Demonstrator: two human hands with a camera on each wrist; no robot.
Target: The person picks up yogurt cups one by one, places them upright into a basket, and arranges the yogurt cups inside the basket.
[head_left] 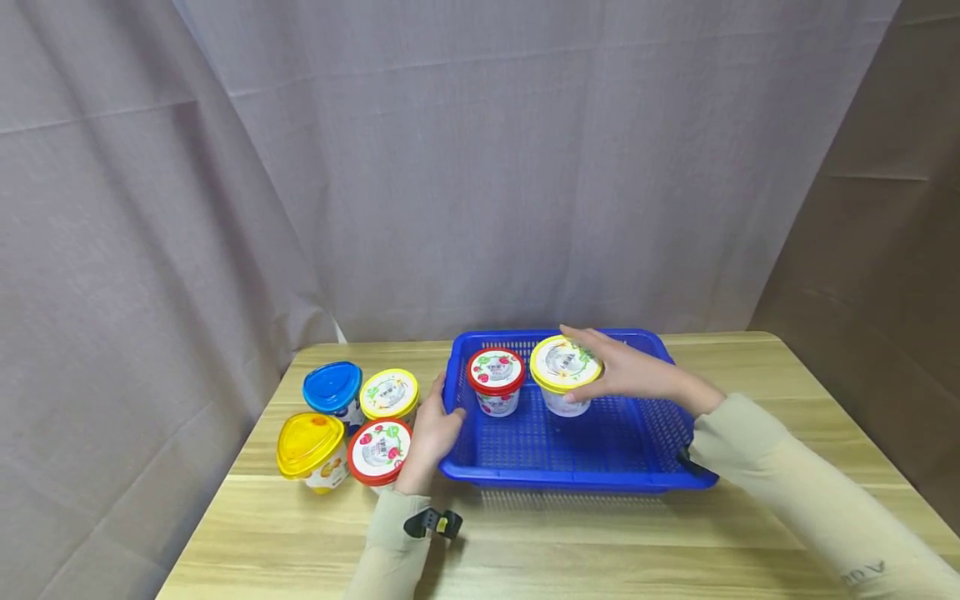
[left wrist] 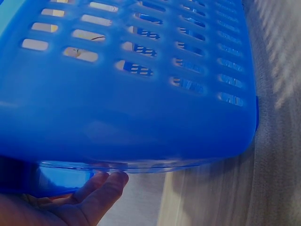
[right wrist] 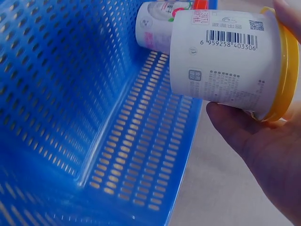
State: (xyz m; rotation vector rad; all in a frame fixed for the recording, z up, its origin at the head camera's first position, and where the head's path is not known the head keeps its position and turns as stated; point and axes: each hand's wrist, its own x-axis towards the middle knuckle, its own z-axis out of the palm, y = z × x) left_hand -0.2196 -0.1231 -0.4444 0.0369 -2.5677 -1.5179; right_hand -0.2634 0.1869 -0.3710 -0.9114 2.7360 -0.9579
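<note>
Yellow-lidded tub (head_left: pixel 557 379), long axis upright, was at nine o'clock from the nearer right hand (head_left: pixel 632 371), whose fingers gripped it.

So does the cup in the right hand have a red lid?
No, the right hand grips a yellow-lidded cup, and the red-lidded cup in the basket stands apart from it.

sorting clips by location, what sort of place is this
Probably an indoor work or filming corner, though the wider room is hidden: a wooden table stands before a hanging grey cloth, with a blue basket on top.
</note>
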